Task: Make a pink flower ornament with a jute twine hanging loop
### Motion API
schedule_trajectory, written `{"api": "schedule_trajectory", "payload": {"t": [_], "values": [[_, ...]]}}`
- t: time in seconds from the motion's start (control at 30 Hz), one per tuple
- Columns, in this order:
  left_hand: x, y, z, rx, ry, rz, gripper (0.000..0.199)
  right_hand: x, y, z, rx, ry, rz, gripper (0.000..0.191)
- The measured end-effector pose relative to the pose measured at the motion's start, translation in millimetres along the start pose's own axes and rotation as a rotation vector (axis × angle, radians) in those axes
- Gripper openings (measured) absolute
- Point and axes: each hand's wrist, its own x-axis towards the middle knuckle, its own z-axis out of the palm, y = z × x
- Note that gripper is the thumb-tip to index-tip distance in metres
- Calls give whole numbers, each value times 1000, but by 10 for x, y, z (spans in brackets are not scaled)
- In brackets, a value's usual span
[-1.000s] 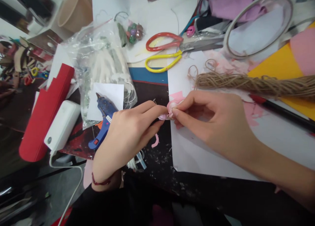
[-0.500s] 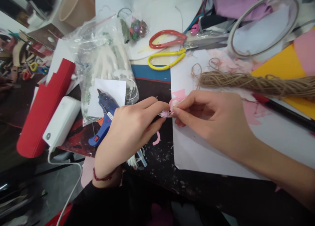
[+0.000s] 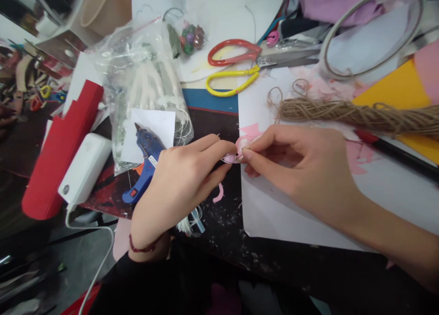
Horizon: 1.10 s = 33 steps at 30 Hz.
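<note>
Between my two hands is a small pink and white piece, mostly covered by fingers, so its exact kind does not show. My left hand pinches its left side between thumb and fingers. From the right, my right hand pinches its other end with thumb and forefinger. Pink cut scraps lie on the white paper just behind the fingertips. A blue glue gun rests left of my left hand, its nozzle on a small white card. A curved pink strip lies on the dark table below.
Scissors with red and yellow handles lie behind the hands, near a tape roll. A twine bundle is at right. To the left are a clear plastic bag, a white power bank and a red case.
Both hands keep their pinch in almost the same place. My right hand has shifted very slightly rightward, and the whole view has moved a little.
</note>
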Motion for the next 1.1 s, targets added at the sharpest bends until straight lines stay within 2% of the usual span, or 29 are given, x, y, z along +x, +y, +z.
{"api": "schedule_trajectory", "payload": {"t": [0.73, 1.1], "values": [[5, 14, 0, 4, -2, 1, 14, 0, 7, -18, -62, -49, -4, 14], [-3, 7, 10, 4, 20, 18, 17, -7, 32, -1, -135, -55, -117, 16]]}}
